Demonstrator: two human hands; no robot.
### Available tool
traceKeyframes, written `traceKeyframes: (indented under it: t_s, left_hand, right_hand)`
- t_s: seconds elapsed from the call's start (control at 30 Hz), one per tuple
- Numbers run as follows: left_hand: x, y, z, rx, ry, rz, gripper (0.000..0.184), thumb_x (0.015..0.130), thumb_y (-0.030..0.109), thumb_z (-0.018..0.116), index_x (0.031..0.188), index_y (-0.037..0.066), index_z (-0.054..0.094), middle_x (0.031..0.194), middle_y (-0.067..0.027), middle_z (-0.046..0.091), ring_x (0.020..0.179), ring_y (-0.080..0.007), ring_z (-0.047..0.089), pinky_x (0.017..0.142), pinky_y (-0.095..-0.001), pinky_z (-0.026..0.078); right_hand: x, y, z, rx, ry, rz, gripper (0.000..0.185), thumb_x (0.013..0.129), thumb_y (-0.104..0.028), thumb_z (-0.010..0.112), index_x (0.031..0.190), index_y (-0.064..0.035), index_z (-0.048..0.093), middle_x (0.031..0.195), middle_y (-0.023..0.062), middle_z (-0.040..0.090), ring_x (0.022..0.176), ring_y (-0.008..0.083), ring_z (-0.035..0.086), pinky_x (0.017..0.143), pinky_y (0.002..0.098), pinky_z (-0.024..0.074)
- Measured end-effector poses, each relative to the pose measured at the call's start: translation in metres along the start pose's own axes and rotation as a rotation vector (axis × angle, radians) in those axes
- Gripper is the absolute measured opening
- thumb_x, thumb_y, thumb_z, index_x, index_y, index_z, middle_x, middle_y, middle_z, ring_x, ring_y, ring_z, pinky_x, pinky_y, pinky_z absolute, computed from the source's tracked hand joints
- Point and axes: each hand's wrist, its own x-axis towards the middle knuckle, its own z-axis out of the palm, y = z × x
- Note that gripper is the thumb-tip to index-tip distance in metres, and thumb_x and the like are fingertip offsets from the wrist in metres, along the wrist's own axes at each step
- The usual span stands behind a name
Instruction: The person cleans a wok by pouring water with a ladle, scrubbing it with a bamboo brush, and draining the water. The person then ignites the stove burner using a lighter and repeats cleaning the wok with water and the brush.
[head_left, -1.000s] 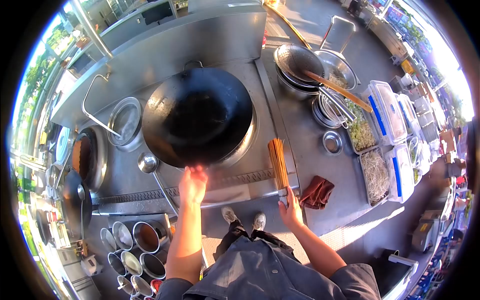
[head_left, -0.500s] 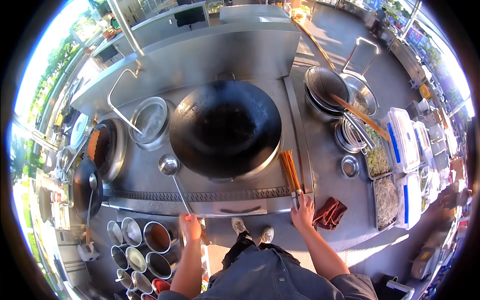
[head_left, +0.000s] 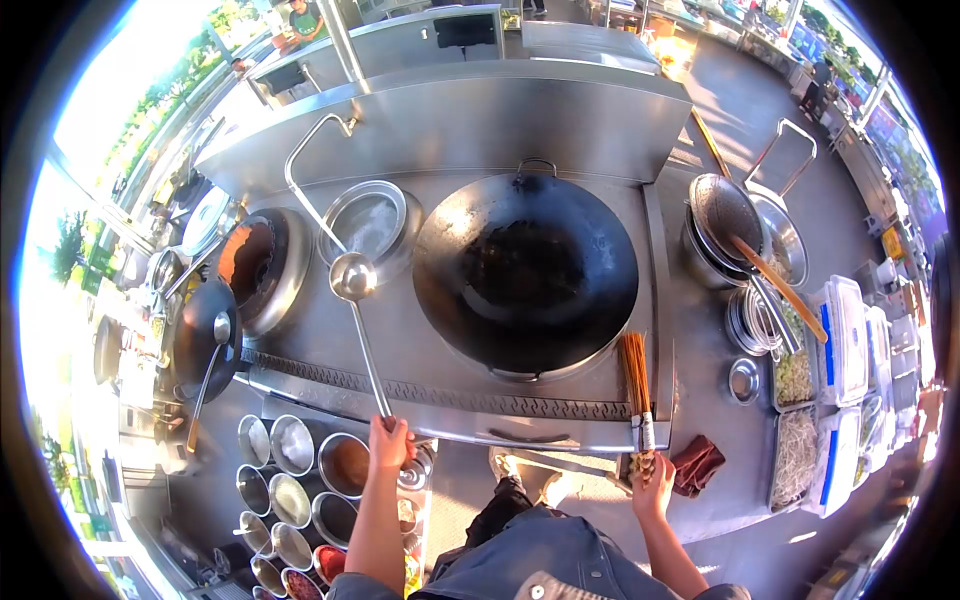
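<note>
Nearest us, below a dark grey jacket (head_left: pixel 560 568), and off to the left, a cluster of round steel containers (head_left: pixel 322 456), one with brown contents, another with red. The left hand (head_left: pixel 390 443) is right beside them, fingers wrapped round the end of a long-handled steel ladle (head_left: pixel 353 277). Over on the other side, the right hand (head_left: pixel 650 484) grips a bundled tan bamboo brush (head_left: pixel 637 380) by its handle, bristles pointing away, tips just beside the wok's near right rim; whether they touch, I can't tell. A crumpled dark red cloth (head_left: pixel 698 466) lies just right of that hand.

Farther in, there's the big round black metal wok (head_left: pixel 525 275), seated on the steel stove (head_left: pixel 450 372). The ladle's bowl sits left of it, by the near rim of a round steel pot (head_left: pixel 401 224) of water. A brown perforated strainer (head_left: pixel 725 220) tops the stack at right, and behind everything stands a tall steel splashback (head_left: pixel 500 125).
</note>
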Motion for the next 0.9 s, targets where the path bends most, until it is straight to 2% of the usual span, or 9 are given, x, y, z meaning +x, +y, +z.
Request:
traceKeyframes:
  t_s: [0.17,0.23,0.27,0.37,0.43,0.5,0.67,0.8,0.9]
  left_hand:
    - [0.093,0.113,-0.018,0.414,0.160,0.123,0.034,0.089,0.014,0.059,0.117,0.003,0.041,0.072,-0.0097,0.058,0.043,-0.0168,0.053,0.033,-0.0297,0.040]
    - [0.220,0.057,-0.056,1.198,0.433,0.841,0.041,0.088,0.011,0.056,0.123,0.001,0.040,0.073,-0.0093,0.058,0.043,-0.0190,0.054,0.035,-0.0317,0.042]
    - [0.238,0.060,-0.052,1.192,0.428,0.853,0.041,0.088,0.011,0.056,0.123,0.001,0.040,0.073,-0.0093,0.058,0.043,-0.0190,0.054,0.035,-0.0317,0.042]
    - [0.269,0.105,-0.016,1.302,0.392,0.551,0.030,0.086,0.009,0.055,0.113,0.001,0.044,0.070,-0.0080,0.058,0.045,-0.0203,0.055,0.037,-0.0339,0.044]
    - [0.233,0.166,0.013,0.260,-0.101,-0.080,0.020,0.085,0.008,0.057,0.101,0.005,0.046,0.064,-0.0069,0.055,0.045,-0.0193,0.054,0.038,-0.0339,0.044]
    - [0.203,0.183,0.022,-0.125,-0.232,0.002,0.017,0.084,0.006,0.057,0.088,0.011,0.042,0.056,-0.0032,0.045,0.039,-0.0131,0.043,0.033,-0.0282,0.035]
    - [0.259,0.208,-0.003,0.061,-0.244,0.098,0.020,0.086,0.016,0.056,0.105,0.017,0.052,0.064,0.0006,0.047,0.045,-0.0067,0.043,0.035,-0.0210,0.036]
    - [0.289,0.184,-0.020,0.500,-0.043,0.368,0.006,0.084,0.012,0.046,0.088,0.016,0.045,0.054,0.0027,0.037,0.038,-0.0087,0.038,0.030,-0.0242,0.028]
    - [0.316,0.168,-0.023,1.015,-0.111,0.187,0.010,0.083,0.020,0.053,0.080,0.011,0.058,0.064,-0.0048,0.054,0.052,-0.0174,0.052,0.047,-0.0330,0.040]
  right_hand:
    - [-0.022,-0.006,-0.006,0.010,-0.008,0.093,0.063,0.075,-0.004,0.066,0.133,0.0000,0.041,0.126,0.0226,0.044,0.116,0.0407,0.045,0.100,0.0446,0.0394]
    - [-0.028,-0.009,-0.008,0.044,-0.008,0.111,0.061,0.076,-0.005,0.066,0.132,-0.0001,0.043,0.125,0.0230,0.045,0.116,0.0403,0.046,0.100,0.0449,0.0397]
    - [-0.032,-0.010,-0.009,0.044,0.005,0.116,0.061,0.076,-0.005,0.066,0.132,-0.0001,0.043,0.125,0.0230,0.045,0.116,0.0403,0.046,0.100,0.0449,0.0397]
    - [-0.041,-0.010,-0.012,0.002,0.003,0.170,0.060,0.076,-0.005,0.066,0.131,-0.0002,0.044,0.123,0.0232,0.046,0.115,0.0401,0.046,0.099,0.0448,0.0402]
    - [-0.048,-0.008,-0.017,0.013,0.024,0.185,0.058,0.076,-0.006,0.066,0.130,-0.0006,0.045,0.122,0.0230,0.046,0.115,0.0401,0.046,0.098,0.0452,0.0410]
    - [-0.050,-0.009,-0.017,-0.053,0.031,0.230,0.057,0.076,-0.010,0.069,0.129,-0.0020,0.047,0.121,0.0218,0.047,0.114,0.0392,0.047,0.098,0.0438,0.0421]
    - [-0.044,-0.033,-0.030,0.057,-0.024,0.484,0.057,0.081,-0.024,0.068,0.132,-0.0075,0.048,0.129,0.0197,0.046,0.120,0.0372,0.047,0.101,0.0435,0.0418]
    - [-0.045,-0.021,-0.009,0.094,0.051,0.481,0.058,0.081,-0.022,0.065,0.134,-0.0078,0.048,0.131,0.0205,0.045,0.123,0.0373,0.046,0.103,0.0452,0.0407]
    - [-0.057,-0.022,-0.007,0.053,0.079,0.499,0.057,0.083,-0.025,0.067,0.134,-0.0088,0.047,0.132,0.0193,0.044,0.122,0.0371,0.047,0.103,0.0432,0.0408]
